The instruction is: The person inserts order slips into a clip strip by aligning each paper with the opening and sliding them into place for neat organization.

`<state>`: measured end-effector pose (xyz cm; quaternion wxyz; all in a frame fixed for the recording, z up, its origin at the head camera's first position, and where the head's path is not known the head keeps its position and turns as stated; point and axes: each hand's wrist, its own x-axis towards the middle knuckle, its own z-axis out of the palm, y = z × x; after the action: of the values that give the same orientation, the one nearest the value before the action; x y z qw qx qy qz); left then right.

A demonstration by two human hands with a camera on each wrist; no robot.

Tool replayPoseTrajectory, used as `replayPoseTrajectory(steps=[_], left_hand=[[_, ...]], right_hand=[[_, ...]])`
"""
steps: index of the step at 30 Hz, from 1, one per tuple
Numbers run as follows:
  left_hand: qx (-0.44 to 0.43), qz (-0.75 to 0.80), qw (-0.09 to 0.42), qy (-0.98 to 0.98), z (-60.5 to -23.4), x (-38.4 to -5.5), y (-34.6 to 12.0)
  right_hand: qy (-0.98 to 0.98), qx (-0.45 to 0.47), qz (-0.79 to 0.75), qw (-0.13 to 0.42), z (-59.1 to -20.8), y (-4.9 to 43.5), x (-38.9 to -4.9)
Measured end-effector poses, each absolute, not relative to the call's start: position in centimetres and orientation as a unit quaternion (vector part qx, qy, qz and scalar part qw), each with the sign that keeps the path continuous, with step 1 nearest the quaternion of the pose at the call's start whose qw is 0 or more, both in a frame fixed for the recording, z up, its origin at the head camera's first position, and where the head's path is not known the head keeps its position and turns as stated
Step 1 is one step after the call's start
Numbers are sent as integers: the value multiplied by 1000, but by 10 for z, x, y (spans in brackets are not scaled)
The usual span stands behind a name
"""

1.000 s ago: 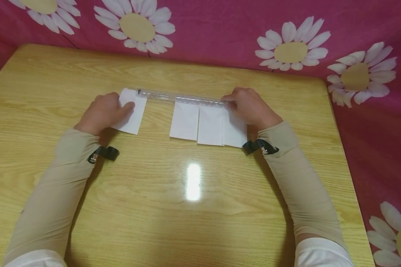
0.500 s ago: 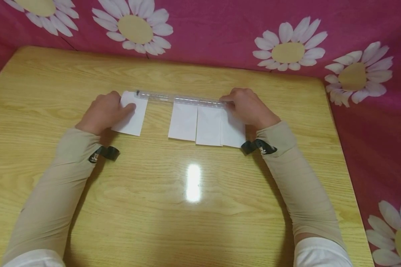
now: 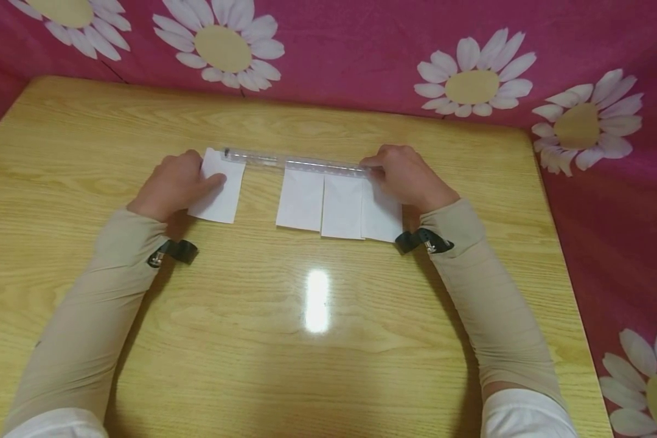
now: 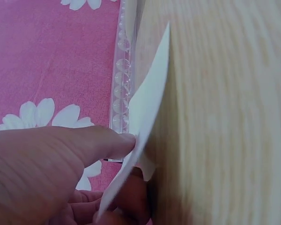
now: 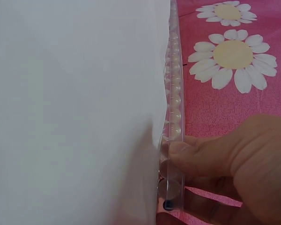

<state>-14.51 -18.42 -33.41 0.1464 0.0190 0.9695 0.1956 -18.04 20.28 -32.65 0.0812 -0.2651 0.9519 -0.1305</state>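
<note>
A long clear ticket rail (image 3: 312,165), with a row of clear round pieces inside (image 5: 175,101), lies across the far half of the table. Three white paper slips (image 3: 300,199) hang side by side from its right half. My right hand (image 3: 410,175) pinches the rail's right end between thumb and fingers. At the other end, my left hand (image 3: 171,184) pinches another white paper slip (image 3: 224,190), thumb on its face. This slip's top edge overlaps the rail's left end in the head view. The left wrist view shows the slip (image 4: 152,101) tilted and bowed beside the rail.
The wood-grain table (image 3: 241,322) stretches toward me, with a light reflection near its middle. A pink cloth with large white daisies (image 3: 350,55) rises behind the table and along its right side. Dark straps (image 3: 177,250) sit at both wrists.
My left hand and its slip have shifted slightly to the right and down, along the rail's left end. The right hand and the three hanging slips have stayed nearly still.
</note>
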Motion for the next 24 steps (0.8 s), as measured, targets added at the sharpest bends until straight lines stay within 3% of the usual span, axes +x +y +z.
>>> replayPoseTrajectory(steps=[24], left_hand=[[10, 217, 159, 963, -332, -147, -175]], right_hand=[[953, -255, -132, 94, -325, 203, -180]])
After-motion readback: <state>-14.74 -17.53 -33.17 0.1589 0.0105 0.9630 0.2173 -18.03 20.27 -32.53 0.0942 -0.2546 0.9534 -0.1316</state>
